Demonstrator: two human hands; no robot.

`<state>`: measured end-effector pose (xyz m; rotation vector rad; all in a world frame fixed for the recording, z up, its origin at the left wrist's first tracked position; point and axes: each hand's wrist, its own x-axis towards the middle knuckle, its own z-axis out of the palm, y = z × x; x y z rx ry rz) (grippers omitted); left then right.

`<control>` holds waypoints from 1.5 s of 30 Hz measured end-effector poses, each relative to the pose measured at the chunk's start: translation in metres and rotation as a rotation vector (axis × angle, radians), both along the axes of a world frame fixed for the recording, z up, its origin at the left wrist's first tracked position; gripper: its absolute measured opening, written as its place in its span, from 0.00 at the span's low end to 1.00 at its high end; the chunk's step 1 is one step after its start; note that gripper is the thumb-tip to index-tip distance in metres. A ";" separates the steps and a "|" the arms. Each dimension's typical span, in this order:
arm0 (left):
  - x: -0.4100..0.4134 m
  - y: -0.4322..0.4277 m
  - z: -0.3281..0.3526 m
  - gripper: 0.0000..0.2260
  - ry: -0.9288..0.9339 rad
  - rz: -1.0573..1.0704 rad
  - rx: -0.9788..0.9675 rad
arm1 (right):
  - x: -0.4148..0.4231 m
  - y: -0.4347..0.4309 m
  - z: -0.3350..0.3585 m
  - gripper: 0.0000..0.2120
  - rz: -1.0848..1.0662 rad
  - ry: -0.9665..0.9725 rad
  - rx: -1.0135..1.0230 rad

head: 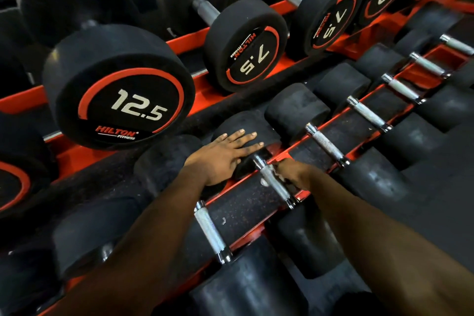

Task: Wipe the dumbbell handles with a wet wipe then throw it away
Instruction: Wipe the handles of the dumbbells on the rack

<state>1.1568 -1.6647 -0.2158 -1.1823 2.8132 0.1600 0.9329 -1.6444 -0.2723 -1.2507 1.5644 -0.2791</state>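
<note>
- The dumbbell marked 12.5 (120, 84) lies on the upper shelf of the rack, and I give all places from it.
- Below it and to its right, a lower row of dumbbells lies side by side, their chrome handles in one slanted line.
- The left hand (225, 155) is flat, with straight fingers. It rests on a black rubber head (238, 120) just below and right of the 12.5 dumbbell.
- The right hand (291, 174) is a little further right. Its fingers are curled at one handle (272, 181) of this lower row.
- The wet wipe (277, 172) shows only as small white bits between these fingers and the metal; the rest is hidden.
- My judgement is that the wiping is in the middle, on this one handle.
- Whether the handle nearer to the person (210, 233) or the next one further right (327, 142) is already wiped, I cannot tell. No wet trace is visible on them.
- Still to do, as I judge: any handles not yet wiped, and then throwing the wipe away. No bin is in view.
</note>
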 end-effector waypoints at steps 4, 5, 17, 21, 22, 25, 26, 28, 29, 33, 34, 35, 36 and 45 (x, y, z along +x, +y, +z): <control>0.000 0.000 0.000 0.32 -0.004 -0.001 -0.001 | -0.016 0.007 0.009 0.15 0.353 0.396 0.022; 0.000 0.001 0.001 0.32 -0.005 -0.001 0.001 | -0.017 0.010 0.011 0.16 0.406 0.441 0.044; -0.002 0.002 0.001 0.32 -0.021 0.002 -0.020 | -0.005 0.043 0.038 0.24 0.671 0.963 -0.216; 0.000 0.002 -0.001 0.31 -0.026 0.004 -0.019 | 0.011 0.043 0.045 0.26 0.664 1.020 -0.357; 0.000 0.001 -0.002 0.31 -0.026 0.002 -0.021 | 0.018 0.041 0.045 0.21 0.662 1.002 -0.455; 0.001 -0.001 -0.003 0.32 -0.025 -0.011 -0.040 | 0.038 0.033 0.042 0.08 0.745 0.891 -0.725; 0.000 -0.002 -0.003 0.32 -0.023 -0.015 -0.045 | 0.040 0.028 0.038 0.06 0.821 0.856 -0.780; 0.000 -0.001 -0.004 0.32 -0.022 -0.016 -0.047 | 0.037 0.019 0.031 0.07 0.928 0.904 -0.785; 0.000 -0.001 -0.005 0.32 -0.023 -0.017 -0.047 | 0.036 0.018 0.030 0.08 0.965 0.975 -0.759; 0.001 -0.001 -0.004 0.32 -0.027 -0.010 -0.043 | 0.035 0.024 0.020 0.11 1.278 1.164 -0.724; 0.001 -0.002 -0.003 0.32 -0.030 -0.011 -0.048 | 0.036 0.028 0.018 0.11 1.407 1.185 -0.702; 0.001 -0.001 -0.003 0.32 -0.034 -0.014 -0.047 | 0.037 0.031 0.018 0.13 1.526 1.211 -0.642; 0.000 -0.002 -0.004 0.32 -0.038 -0.018 -0.045 | 0.038 0.029 0.016 0.15 1.600 1.227 -0.595; 0.001 -0.002 -0.002 0.32 -0.043 -0.007 -0.047 | 0.041 0.026 0.022 0.13 1.567 1.237 -0.509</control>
